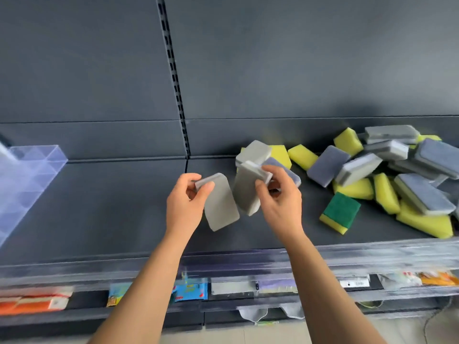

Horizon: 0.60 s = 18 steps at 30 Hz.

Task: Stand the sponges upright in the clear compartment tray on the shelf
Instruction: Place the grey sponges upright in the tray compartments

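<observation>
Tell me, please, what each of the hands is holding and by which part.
The left hand pinches a grey sponge by its top end; the right hand grips a second grey sponge near its top end.

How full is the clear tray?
Empty where visible: the clear tray has nothing in its compartments; its left part is cut off.

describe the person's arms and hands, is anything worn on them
The left hand and the right hand are bare, with no gloves. The forearms are uncovered down to the bottom edge of the head view, with no sleeves. No watch, bracelet or ring shows, though blur could hide something small.
</observation>
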Tool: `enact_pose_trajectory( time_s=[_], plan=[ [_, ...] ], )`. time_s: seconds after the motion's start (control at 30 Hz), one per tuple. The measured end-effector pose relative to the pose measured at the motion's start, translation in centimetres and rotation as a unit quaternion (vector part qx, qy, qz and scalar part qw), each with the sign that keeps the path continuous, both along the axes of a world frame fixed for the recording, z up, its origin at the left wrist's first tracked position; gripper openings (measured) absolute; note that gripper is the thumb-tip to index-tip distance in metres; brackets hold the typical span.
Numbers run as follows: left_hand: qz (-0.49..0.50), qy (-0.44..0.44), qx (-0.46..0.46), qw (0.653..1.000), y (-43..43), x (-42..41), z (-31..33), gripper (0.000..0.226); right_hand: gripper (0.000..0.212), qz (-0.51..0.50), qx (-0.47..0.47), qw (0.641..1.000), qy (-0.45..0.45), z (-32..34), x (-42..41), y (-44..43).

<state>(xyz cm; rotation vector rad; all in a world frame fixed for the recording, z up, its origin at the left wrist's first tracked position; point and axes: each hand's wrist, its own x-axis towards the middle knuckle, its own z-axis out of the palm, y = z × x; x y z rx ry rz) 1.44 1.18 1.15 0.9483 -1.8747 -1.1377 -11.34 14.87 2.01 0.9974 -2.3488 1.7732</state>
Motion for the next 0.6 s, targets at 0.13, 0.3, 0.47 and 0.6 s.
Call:
enact_pose_trajectory(
  time_s=[0.13, 0.3, 0.47, 0.6],
  plan=[
    [0.033, 0.012, 0.009, 0.999, -2.2, 4.2, 0.2, 0.01, 0.019, 0.06, -0.022, 0.998, -0.015, 0.4, 2.8, -3.1],
    [0.061, 0.013, 0.038, 0.997, -5.6, 10.6, 0.6, 0.008, 0.025, 0.114, -0.036, 0.993, -0.004, 0.9, 7.9, -7.8],
    [0.073, 0.007, 0.053, 0.996, -9.3, 17.4, 1.3, 0.007, 0.024, 0.161, -0.024, 0.987, -0.008, 1.2, 14.1, -12.4],
    [0.078, -0.001, 0.051, 0.996, -12.7, 23.1, 1.8, 0.007, 0.023, 0.191, -0.013, 0.981, -0.014, 1.4, 19.4, -16.2]
  ],
)
